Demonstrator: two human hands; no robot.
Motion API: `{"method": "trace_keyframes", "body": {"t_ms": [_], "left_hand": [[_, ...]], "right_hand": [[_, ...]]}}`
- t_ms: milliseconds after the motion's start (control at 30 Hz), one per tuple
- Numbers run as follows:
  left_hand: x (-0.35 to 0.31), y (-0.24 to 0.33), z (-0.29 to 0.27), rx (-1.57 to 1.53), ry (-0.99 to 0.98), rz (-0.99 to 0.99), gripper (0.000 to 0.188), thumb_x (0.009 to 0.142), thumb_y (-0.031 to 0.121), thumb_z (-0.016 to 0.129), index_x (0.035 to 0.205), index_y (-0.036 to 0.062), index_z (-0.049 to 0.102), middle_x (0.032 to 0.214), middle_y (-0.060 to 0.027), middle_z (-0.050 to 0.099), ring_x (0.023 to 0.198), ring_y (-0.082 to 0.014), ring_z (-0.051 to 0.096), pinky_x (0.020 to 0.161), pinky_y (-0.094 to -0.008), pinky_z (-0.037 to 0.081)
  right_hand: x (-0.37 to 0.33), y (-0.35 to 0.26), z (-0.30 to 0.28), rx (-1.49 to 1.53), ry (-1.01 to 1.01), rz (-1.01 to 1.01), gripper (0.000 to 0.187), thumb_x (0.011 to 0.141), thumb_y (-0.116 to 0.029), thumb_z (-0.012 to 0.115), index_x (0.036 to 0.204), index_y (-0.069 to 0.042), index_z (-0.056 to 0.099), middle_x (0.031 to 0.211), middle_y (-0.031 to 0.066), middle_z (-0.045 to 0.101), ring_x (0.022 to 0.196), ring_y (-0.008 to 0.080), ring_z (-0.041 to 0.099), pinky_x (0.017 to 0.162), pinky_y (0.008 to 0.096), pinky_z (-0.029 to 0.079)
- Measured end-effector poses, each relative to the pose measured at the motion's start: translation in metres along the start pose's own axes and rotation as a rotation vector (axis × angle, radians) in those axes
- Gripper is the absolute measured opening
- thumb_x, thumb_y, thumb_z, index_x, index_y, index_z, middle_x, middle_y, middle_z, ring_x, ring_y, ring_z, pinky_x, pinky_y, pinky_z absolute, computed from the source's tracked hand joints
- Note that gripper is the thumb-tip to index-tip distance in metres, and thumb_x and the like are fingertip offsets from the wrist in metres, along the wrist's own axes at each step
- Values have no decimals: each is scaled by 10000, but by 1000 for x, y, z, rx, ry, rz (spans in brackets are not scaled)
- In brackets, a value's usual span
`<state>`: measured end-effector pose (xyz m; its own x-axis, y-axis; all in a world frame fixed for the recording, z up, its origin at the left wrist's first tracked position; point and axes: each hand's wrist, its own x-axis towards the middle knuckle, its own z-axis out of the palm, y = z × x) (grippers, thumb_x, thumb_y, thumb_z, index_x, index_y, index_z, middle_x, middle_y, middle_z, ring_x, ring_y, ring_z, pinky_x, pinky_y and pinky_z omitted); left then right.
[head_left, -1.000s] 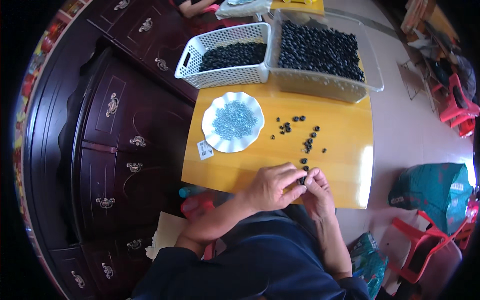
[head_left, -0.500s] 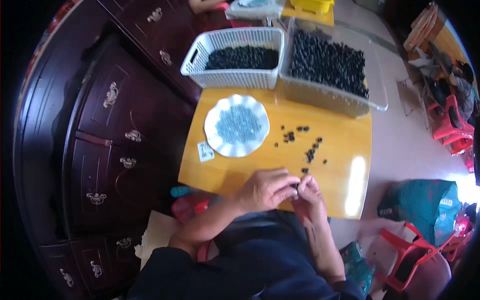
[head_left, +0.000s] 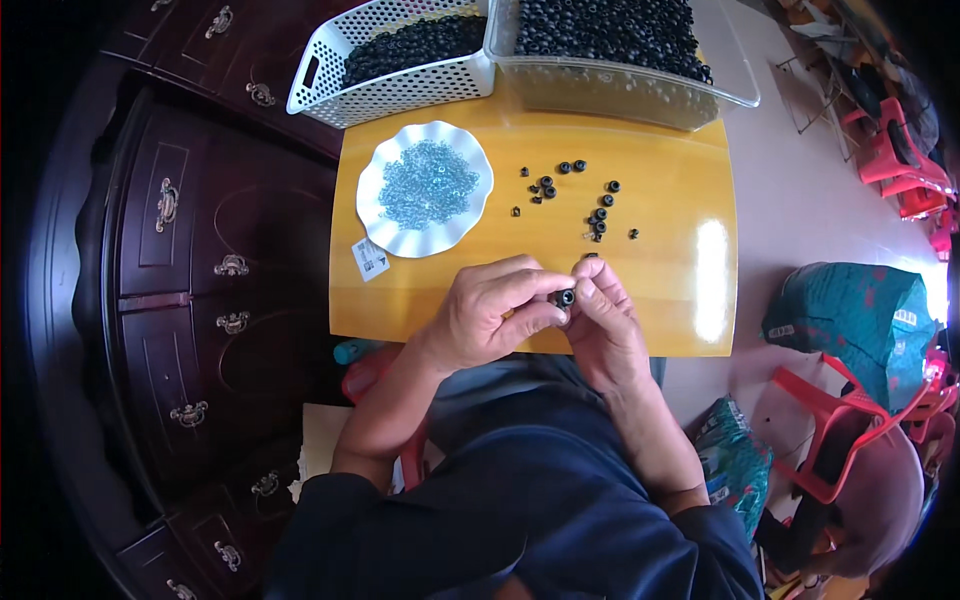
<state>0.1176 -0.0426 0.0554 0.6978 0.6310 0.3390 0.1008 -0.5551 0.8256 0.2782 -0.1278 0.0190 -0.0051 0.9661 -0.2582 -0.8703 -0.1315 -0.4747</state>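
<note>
A small black ring-shaped part (head_left: pixel 565 297) with a hole through its middle sits between my hands, over the table's near edge. My left hand (head_left: pixel 490 305) pinches it between thumb and forefinger, its round end showing. Close against its right side, my right hand (head_left: pixel 610 325) has thumb and forefinger pressed together; whatever lies between these tips is too small to make out. Beyond my hands, several loose black parts (head_left: pixel 601 214) are scattered on the yellow table (head_left: pixel 660 290). A white wavy-rimmed plate (head_left: pixel 425 245) at the left is heaped with small clear rings (head_left: pixel 425 180).
At the back stand a white perforated basket (head_left: pixel 420 85) and a clear plastic bin (head_left: pixel 620 92), both filled with black parts. A white label card (head_left: pixel 370 259) lies beside the plate. Dark drawers (head_left: pixel 240 230) line the left; a teal bag (head_left: pixel 845 320) and red chair (head_left: pixel 825 440) are at right.
The whole view has shifted, so the table and my hands appear higher in it. My fingers have turned, and the black part's round end now shows between them.
</note>
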Motion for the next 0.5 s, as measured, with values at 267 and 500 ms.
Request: {"method": "trace_keyframes", "body": {"t_ms": [267, 500], "left_hand": [[0, 8, 5, -32, -27, 29, 276, 886, 154, 769, 1102, -8, 715, 777, -80, 641, 669, -201, 633, 608, -303, 486], [5, 22, 9, 18, 2, -5, 270, 848, 94, 797, 1085, -7, 716, 763, -78, 634, 644, -177, 620, 591, -288, 478]], "right_hand": [[-7, -3, -9, -57, -76, -20, 202, 973, -167, 698, 1116, -89, 578, 970, -3, 636, 880, 98, 616, 820, 264, 491], [-11, -6, 1, -105, -37, -105, 213, 985, -120, 671, 1165, -47, 582, 964, 22, 651, 857, 94, 606, 823, 253, 483]]}}
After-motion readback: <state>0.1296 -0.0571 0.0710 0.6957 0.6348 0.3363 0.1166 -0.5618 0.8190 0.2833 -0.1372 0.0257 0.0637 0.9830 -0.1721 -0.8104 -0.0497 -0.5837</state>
